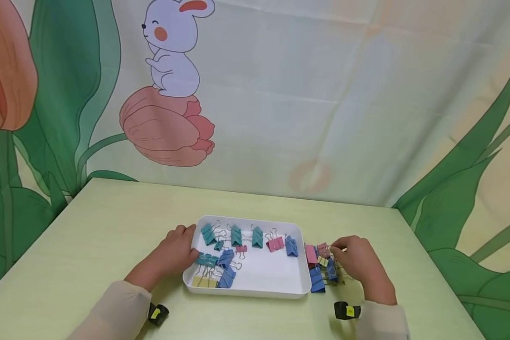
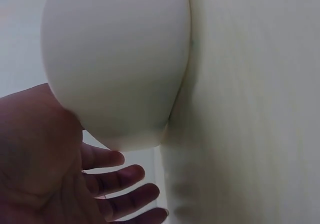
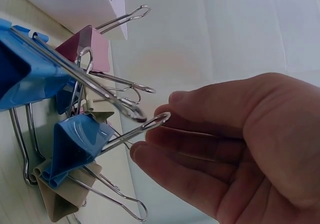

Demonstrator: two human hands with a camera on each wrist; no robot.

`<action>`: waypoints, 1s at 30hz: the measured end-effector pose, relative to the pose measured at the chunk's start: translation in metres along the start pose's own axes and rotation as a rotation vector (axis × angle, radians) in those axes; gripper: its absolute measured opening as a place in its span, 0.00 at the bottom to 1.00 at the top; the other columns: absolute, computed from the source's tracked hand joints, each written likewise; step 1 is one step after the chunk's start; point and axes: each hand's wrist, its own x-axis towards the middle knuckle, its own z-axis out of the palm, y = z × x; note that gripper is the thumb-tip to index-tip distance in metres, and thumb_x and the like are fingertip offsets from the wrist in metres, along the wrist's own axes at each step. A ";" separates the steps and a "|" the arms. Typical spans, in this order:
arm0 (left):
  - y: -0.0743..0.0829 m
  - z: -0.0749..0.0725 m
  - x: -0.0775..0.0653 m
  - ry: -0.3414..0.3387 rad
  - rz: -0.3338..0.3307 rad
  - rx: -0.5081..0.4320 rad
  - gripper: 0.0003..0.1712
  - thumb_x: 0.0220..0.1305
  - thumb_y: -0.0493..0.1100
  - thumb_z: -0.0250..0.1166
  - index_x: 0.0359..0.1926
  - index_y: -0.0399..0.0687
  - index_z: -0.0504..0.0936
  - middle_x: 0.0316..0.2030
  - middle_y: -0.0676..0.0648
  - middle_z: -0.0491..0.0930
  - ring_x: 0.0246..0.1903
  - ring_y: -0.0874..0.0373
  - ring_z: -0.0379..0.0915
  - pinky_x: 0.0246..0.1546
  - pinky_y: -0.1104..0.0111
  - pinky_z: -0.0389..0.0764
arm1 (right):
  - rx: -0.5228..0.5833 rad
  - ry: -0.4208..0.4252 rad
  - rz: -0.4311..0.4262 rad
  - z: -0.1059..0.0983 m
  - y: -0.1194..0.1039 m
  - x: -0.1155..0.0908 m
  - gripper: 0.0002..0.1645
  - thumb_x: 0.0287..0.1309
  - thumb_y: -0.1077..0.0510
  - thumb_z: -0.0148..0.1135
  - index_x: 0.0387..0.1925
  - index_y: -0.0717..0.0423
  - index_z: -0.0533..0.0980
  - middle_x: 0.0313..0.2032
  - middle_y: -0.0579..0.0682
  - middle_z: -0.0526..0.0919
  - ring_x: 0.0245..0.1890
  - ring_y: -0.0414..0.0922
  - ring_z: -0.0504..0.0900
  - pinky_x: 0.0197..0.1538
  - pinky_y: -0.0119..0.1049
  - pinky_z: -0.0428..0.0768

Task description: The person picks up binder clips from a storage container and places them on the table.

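Observation:
My left hand (image 1: 176, 250) holds the left end of a white tray (image 1: 276, 281), its thumb at the rim. In the left wrist view the fingers (image 2: 131, 204) spread along the tray's outer wall (image 2: 120, 63). My right hand (image 1: 354, 257) is at a pile of binder clips beside the tray's right end. The right wrist view shows its thumb and fingertips bent around the wire handle of a blue binder clip (image 3: 80, 139), with a gap between them. A pink binder clip (image 1: 323, 249) sits right by these fingertips in the head view.
Inside the tray are green clips (image 1: 236, 235), a pink clip (image 1: 275, 244), blue clips (image 1: 226, 277) and a yellow clip (image 1: 204, 282). The pile also has a large blue clip (image 1: 317, 280) and a pink one (image 1: 310, 255). A printed curtain (image 1: 255, 118) hangs behind the table (image 1: 153, 203).

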 end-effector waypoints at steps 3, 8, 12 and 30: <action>0.000 0.003 -0.002 0.015 0.000 0.049 0.38 0.63 0.45 0.57 0.68 0.28 0.58 0.58 0.31 0.67 0.53 0.40 0.65 0.56 0.45 0.70 | 0.003 -0.003 -0.003 0.002 0.000 -0.001 0.15 0.64 0.55 0.58 0.44 0.58 0.84 0.42 0.54 0.86 0.40 0.48 0.82 0.44 0.48 0.82; 0.004 0.001 -0.006 0.048 0.006 0.132 0.36 0.63 0.48 0.58 0.66 0.30 0.61 0.55 0.32 0.69 0.49 0.40 0.65 0.50 0.45 0.71 | -0.001 -0.005 -0.015 0.004 -0.001 -0.001 0.15 0.64 0.54 0.58 0.44 0.58 0.84 0.42 0.54 0.86 0.40 0.48 0.83 0.44 0.48 0.81; 0.008 -0.001 -0.007 0.051 0.018 0.167 0.35 0.62 0.48 0.57 0.64 0.30 0.62 0.53 0.33 0.70 0.47 0.41 0.65 0.48 0.46 0.71 | -0.001 -0.010 -0.014 0.005 -0.001 -0.002 0.15 0.64 0.54 0.58 0.44 0.58 0.84 0.43 0.55 0.86 0.40 0.48 0.83 0.44 0.48 0.81; 0.001 -0.001 0.003 0.000 0.007 -0.026 0.38 0.62 0.44 0.57 0.68 0.27 0.57 0.62 0.30 0.65 0.57 0.38 0.63 0.61 0.44 0.66 | -0.016 0.022 -0.037 -0.002 0.000 -0.002 0.16 0.65 0.54 0.56 0.46 0.59 0.83 0.44 0.57 0.86 0.42 0.52 0.83 0.46 0.50 0.81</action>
